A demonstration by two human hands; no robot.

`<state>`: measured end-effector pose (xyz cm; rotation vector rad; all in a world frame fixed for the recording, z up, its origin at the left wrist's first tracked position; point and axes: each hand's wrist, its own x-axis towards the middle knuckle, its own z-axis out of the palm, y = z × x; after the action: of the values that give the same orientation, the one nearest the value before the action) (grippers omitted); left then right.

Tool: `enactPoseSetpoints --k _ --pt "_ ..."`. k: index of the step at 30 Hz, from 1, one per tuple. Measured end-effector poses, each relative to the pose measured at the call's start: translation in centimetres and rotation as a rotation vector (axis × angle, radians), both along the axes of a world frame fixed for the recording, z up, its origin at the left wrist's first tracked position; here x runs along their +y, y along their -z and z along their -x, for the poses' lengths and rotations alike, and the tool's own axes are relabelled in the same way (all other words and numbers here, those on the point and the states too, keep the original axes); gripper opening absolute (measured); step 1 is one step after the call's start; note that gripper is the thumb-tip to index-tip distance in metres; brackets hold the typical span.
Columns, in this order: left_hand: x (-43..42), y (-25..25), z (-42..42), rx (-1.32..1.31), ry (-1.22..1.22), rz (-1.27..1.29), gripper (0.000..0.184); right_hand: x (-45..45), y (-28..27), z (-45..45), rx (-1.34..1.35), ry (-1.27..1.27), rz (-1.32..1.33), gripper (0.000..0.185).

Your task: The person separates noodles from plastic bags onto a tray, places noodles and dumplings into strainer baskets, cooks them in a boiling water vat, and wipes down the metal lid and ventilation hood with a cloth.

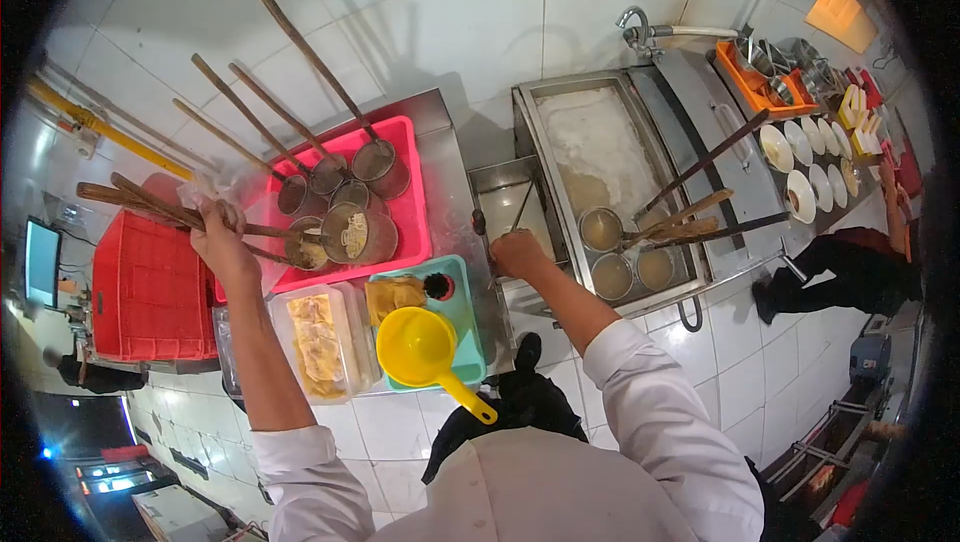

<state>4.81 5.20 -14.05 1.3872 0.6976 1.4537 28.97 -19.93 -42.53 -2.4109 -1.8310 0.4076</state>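
Over bright-pink plastic tray [419, 204]: grasping long brown wooden handles [140, 201] with left hand [220, 229] — keep round metal-mesh strainers [380, 234] level, guarding pale contents [354, 239]. At narrow steel basin [497, 187]: clenching right hand [520, 255], apparently around thin rod [522, 209] — hard to tell; steady both wrists.

Glossy plastic, dull metal, matt wood
Left of centre, shiny pink rectangular plastic tray [417, 187] under cylindrical grey metal-mesh strainers [388, 178] with matt brown wooden handles [318, 64]; lower centre, smooth round yellow plastic ladle [417, 345]; far left, ridged red plastic crate [150, 287]; upper right, flat orange paper sheet [842, 14]
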Motion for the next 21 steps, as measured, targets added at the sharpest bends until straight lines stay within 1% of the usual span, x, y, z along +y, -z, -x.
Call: enactPoseSetpoints --k 1,3,6,8,10,12,13,15,16,18,19,21 --pt "-0.5 -0.8 -0.1 -0.008 -0.020 0.000 0.027 0.0 -0.5 0.0 -0.001 -0.003 -0.005 0.015" --pt "-1.2 -2.2 -0.1 -0.019 -0.045 -0.008 0.028 -0.1 -1.6 0.0 -0.026 -0.049 0.151 0.029" --pt "-2.1 -3.7 0.4 -0.054 -0.083 0.006 0.033 -0.5 -0.7 -0.1 0.000 -0.072 0.070 0.027" --pt "-2.5 -4.7 1.3 -0.056 -0.081 -0.038 0.039 -0.6 -0.6 -0.6 0.041 -0.092 0.076 0.024" --pt "-3.4 -5.8 2.2 -0.071 -0.104 -0.045 0.040 -1.0 -1.1 -0.6 0.079 -0.120 0.088 0.021" --pt "-4.5 -7.0 2.9 -0.093 -0.125 -0.050 0.042 -1.9 -2.2 -0.6 0.228 0.017 -0.156 0.017" --pt "-4.9 -7.5 3.3 -0.122 -0.104 -0.052 0.040 -2.0 -2.4 -0.6 0.219 0.012 -0.157 0.017" --pt "-6.0 -8.7 3.8 -0.159 -0.080 -0.056 0.037 -2.3 -2.8 -0.4 0.328 0.276 -0.459 0.013" --pt "-6.6 -9.3 3.9 -0.141 -0.074 -0.084 0.039 -2.7 -3.4 -0.1 0.318 0.276 -0.464 0.013" --pt "-8.1 -10.5 3.9 -0.134 -0.050 -0.115 0.041 -3.5 -4.5 0.2 0.330 0.484 -0.791 0.016" --pt "-9.1 -11.1 3.9 -0.160 0.000 -0.117 0.041 -4.2 -5.2 0.8 0.314 0.497 -0.802 0.016" --pt "-10.6 -12.2 4.0 -0.199 0.071 -0.109 0.041 -7.2 -6.8 3.4 0.663 0.838 -0.981 0.027"
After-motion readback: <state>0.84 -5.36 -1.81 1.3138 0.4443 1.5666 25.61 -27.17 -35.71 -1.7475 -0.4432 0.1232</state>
